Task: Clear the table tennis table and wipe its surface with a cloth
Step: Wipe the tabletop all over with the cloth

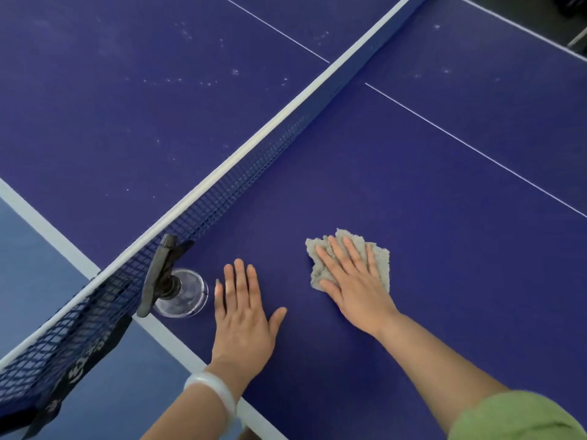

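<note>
The blue table tennis table [428,192] fills the view, crossed by its dark net [241,182] with a white top band. A crumpled beige cloth [379,265] lies on the near right half of the table. My right hand [352,281] presses flat on the cloth, fingers straight and spread. My left hand [243,315] rests flat on the bare table surface to the left of the cloth, near the table's side edge, palm down. White dusty specks dot the half beyond the net.
The black net clamp [158,274] with a clear round base [187,293] sits at the table's side edge, just left of my left hand. The blue floor [28,249] lies beyond that edge. A white centre line [476,150] runs across the table.
</note>
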The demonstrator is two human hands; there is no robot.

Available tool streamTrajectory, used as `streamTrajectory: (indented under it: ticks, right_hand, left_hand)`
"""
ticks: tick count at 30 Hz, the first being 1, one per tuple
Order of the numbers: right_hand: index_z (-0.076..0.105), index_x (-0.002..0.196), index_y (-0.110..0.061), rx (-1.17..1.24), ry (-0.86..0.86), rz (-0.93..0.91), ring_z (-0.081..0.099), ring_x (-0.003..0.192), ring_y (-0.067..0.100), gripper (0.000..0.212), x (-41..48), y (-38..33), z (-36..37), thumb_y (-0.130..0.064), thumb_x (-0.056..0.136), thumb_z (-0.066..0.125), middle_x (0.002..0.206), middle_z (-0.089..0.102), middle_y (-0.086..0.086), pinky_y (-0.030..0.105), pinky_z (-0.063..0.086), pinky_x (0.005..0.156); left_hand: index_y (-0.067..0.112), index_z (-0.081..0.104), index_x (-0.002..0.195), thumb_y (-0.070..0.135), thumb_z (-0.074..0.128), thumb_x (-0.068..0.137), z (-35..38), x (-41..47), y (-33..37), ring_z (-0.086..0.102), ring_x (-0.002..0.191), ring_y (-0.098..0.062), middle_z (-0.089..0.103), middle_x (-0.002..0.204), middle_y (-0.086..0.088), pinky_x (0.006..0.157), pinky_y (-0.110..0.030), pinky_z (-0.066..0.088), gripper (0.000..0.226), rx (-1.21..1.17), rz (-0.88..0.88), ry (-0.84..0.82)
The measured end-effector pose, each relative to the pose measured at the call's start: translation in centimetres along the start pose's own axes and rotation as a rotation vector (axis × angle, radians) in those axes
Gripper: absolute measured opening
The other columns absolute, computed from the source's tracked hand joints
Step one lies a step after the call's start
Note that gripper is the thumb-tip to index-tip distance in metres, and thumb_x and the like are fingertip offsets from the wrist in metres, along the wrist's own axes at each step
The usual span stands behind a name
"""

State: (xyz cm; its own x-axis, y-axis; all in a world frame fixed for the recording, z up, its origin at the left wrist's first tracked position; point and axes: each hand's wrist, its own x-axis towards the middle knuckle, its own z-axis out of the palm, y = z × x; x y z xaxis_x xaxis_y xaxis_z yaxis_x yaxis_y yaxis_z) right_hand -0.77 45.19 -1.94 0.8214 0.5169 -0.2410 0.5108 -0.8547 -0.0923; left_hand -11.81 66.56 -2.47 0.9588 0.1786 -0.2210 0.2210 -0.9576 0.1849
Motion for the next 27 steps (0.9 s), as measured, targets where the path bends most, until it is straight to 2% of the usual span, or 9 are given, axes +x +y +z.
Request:
streamTrajectory:
  ticks: [3,7,9,12,15,19,23,25,27]
  right_hand:
    - [-0.016,0.153,-0.041,0.066,0.007,0.399,-0.026,0.148,0.013,0.060,-1.0,7.4,-0.8,-0.056,0.099,0.004,0.162,-0.022,-0.013,0.050,-0.014,0.120]
    - [-0.010,0.156,-0.036,0.246,-0.009,0.745,-0.023,0.149,0.018,0.061,-1.6,8.6,-1.0,-0.051,0.103,0.017,0.165,-0.017,-0.004,0.054,-0.013,0.119]
    - [-0.013,0.155,-0.034,0.243,-0.009,0.660,-0.025,0.148,0.020,0.063,-2.0,4.9,-0.4,-0.051,0.102,0.016,0.163,-0.022,-0.004,0.053,-0.017,0.118]
    - [-0.014,0.155,-0.034,0.108,0.020,0.253,-0.028,0.147,0.019,0.062,-4.4,-0.3,1.1,-0.054,0.101,0.010,0.161,-0.025,-0.008,0.051,-0.019,0.118]
    - [-0.010,0.156,-0.034,0.017,0.003,0.048,-0.023,0.149,0.015,0.062,-8.3,1.7,1.8,-0.057,0.100,0.004,0.164,-0.018,-0.010,0.051,-0.012,0.120]
    - [-0.025,0.149,-0.041,0.072,0.016,0.422,-0.031,0.146,0.012,0.059,-12.3,10.1,2.0,-0.060,0.096,-0.005,0.160,-0.027,-0.013,0.049,-0.016,0.120]
    - [-0.016,0.153,-0.035,0.279,0.009,0.846,-0.023,0.149,0.019,0.061,-11.8,11.9,1.1,-0.051,0.103,0.014,0.164,-0.018,-0.004,0.055,-0.009,0.120]
    - [-0.011,0.156,-0.031,0.277,0.031,0.790,-0.024,0.149,0.023,0.063,-11.1,8.6,1.4,-0.049,0.103,0.018,0.165,-0.017,-0.001,0.056,-0.008,0.120]
    - [-0.008,0.157,-0.029,0.175,0.072,0.540,-0.024,0.149,0.023,0.063,-11.7,4.1,2.5,-0.050,0.102,0.015,0.164,-0.016,-0.003,0.053,-0.013,0.119]
  left_hand:
    - [-0.001,0.009,0.152,0.062,0.010,0.092,0.2,0.1,0.1,0.001,0.150,-0.037,0.004,0.161,-0.022,0.121,-0.053,0.008,0.087,0.010,0.013,0.011]
    - [0.004,-0.016,0.150,0.067,-0.004,0.087,0.0,0.3,0.1,-0.020,0.148,-0.033,-0.018,0.160,-0.018,0.120,-0.048,-0.012,0.090,0.056,-0.027,-0.056]
    - [0.005,-0.024,0.148,0.068,0.003,0.091,-0.3,0.4,0.2,-0.028,0.145,-0.032,-0.027,0.158,-0.016,0.120,-0.048,-0.013,0.089,0.064,-0.054,-0.088]
    - [0.008,-0.018,0.153,0.063,0.019,0.096,-1.3,0.2,1.0,-0.027,0.146,-0.030,-0.027,0.159,-0.014,0.120,-0.049,-0.010,0.087,0.036,-0.058,-0.087]
    - [0.012,-0.016,0.153,0.072,0.019,0.090,-1.2,-1.1,3.3,-0.031,0.145,-0.025,-0.028,0.159,-0.009,0.120,-0.046,-0.015,0.094,0.008,0.065,-0.060]
    - [0.017,-0.036,0.143,0.093,0.009,0.065,0.3,-3.1,6.1,-0.044,0.136,-0.029,-0.044,0.149,-0.009,0.113,-0.047,-0.025,0.118,0.012,0.117,-0.199]
    - [0.016,-0.044,0.137,0.099,0.007,0.054,0.7,-3.0,6.1,-0.049,0.132,-0.031,-0.053,0.142,-0.009,0.111,-0.050,-0.027,0.128,0.033,0.102,-0.273]
    - [0.017,-0.047,0.135,0.099,0.002,0.051,0.6,-2.8,6.1,-0.052,0.129,-0.030,-0.056,0.140,-0.008,0.112,-0.051,-0.026,0.127,0.056,0.105,-0.302]
    - [0.018,-0.049,0.133,0.099,-0.001,0.049,0.5,-2.8,6.3,-0.055,0.125,-0.028,-0.059,0.137,-0.007,0.112,-0.051,-0.026,0.126,0.066,0.106,-0.325]
